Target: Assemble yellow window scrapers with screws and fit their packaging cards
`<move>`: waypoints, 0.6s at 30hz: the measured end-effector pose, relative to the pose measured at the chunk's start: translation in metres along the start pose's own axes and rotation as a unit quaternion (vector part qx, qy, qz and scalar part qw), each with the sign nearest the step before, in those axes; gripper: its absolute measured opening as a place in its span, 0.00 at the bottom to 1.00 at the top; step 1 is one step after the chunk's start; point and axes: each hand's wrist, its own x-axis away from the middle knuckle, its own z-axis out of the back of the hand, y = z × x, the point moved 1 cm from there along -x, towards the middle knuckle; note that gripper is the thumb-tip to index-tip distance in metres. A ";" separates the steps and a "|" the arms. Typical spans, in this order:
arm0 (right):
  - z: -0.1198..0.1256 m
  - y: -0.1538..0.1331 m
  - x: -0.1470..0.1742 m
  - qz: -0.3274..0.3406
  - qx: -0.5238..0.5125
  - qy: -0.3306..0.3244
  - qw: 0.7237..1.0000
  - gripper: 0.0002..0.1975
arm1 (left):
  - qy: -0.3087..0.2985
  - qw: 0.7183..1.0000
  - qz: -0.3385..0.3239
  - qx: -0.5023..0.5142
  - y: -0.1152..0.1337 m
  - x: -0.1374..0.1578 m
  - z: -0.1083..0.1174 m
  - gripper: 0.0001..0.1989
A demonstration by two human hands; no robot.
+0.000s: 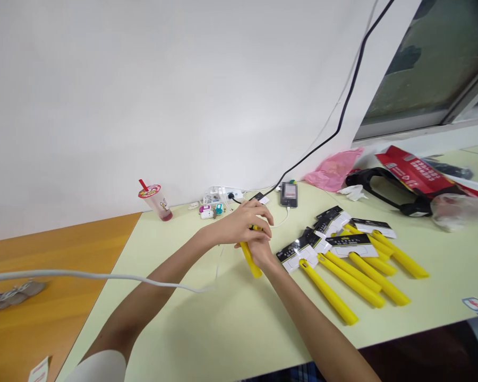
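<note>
My left hand (249, 220) lies over my right hand (258, 248), its fingers bent around the top of a yellow plastic handle (250, 260). The handle's lower end sticks out below, slanting over the table. My right hand is wrapped round the same piece from beneath, with a fingertip showing at its left side; most of its fingers are hidden. To the right, several similar yellow handles (330, 292) lie in a loose pile, with black and white header cards (352, 245) at their upper ends.
Behind my hands are a power strip (233, 194) with plugs and a small device with a screen (289, 195). A drink cup (157, 201) with a red straw stands at left. A white cable (103, 276) crosses my left forearm. Bags and a black frame (382, 185) lie at right.
</note>
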 end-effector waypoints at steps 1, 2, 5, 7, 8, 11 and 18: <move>0.001 0.001 0.000 -0.005 -0.013 0.005 1.000 0.18 | -0.008 1.000 -0.005 -0.001 -0.001 -0.003 -0.002 0.11; 0.001 0.001 0.000 -0.004 -0.028 0.007 1.000 0.18 | -0.012 1.000 -0.005 -0.003 -0.002 -0.005 -0.003 0.08; 0.000 -0.002 0.001 -0.005 -0.062 0.007 0.998 0.17 | -0.017 1.000 0.002 -0.022 -0.008 -0.006 -0.006 0.09; -0.001 -0.004 0.002 -0.010 -0.068 0.015 0.998 0.18 | -0.016 0.999 -0.008 -0.033 -0.010 -0.005 -0.007 0.09; -0.002 -0.006 0.002 -0.011 -0.065 0.015 0.998 0.17 | -0.010 0.999 -0.015 -0.035 -0.010 -0.004 -0.007 0.09; -0.003 -0.013 0.002 0.010 -0.052 0.000 0.999 0.10 | 0.035 0.999 -0.017 -0.031 -0.009 -0.002 -0.005 0.12; -0.002 -0.017 0.005 -0.004 -0.074 -0.005 0.997 0.14 | 0.145 0.985 -0.071 -0.053 -0.002 -0.001 -0.013 0.10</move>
